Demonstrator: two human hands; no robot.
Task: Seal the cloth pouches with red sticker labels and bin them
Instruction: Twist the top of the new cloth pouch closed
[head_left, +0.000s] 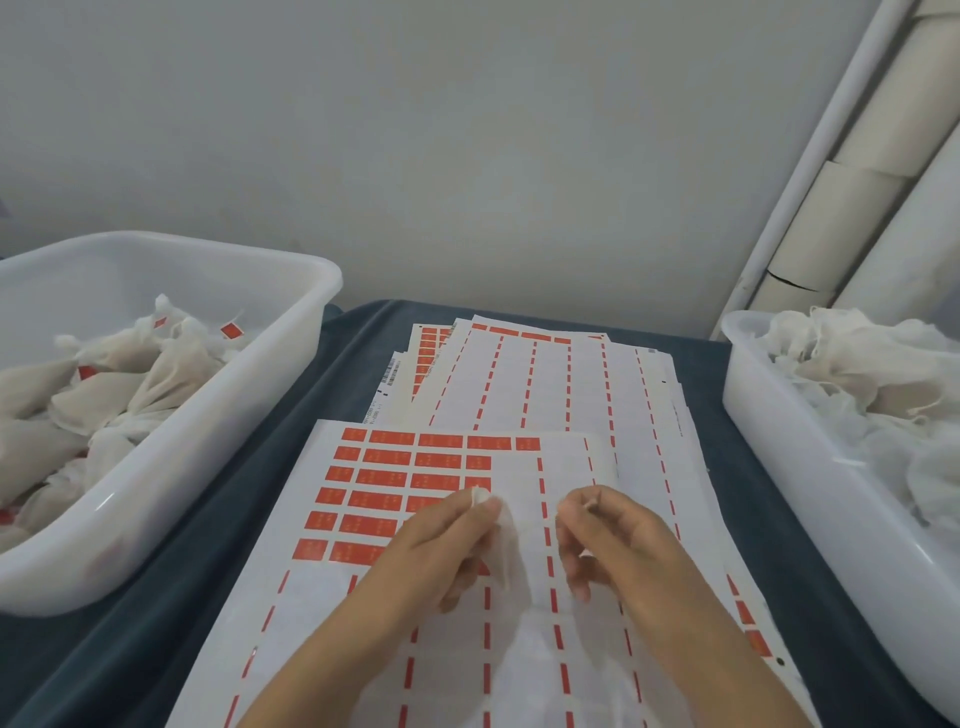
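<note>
A thin white cloth pouch (508, 551) hangs over the sticker sheet, and my left hand (441, 545) pinches its gathered neck. Just to its right, my right hand (613, 540) has curled fingers pinching a small pale bit, too small to tell what. The top sheet of red sticker labels (384, 478) lies under both hands; its right and lower parts show only empty backing. The left bin (218, 415) holds several pouches with red labels. The right bin (753, 415) holds loose white pouches without labels.
More label sheets (545, 374), mostly peeled, are fanned out behind the top one on a dark blue cloth (363, 332). Cardboard tubes (852, 208) lean against the wall at the back right. A grey wall closes the far side.
</note>
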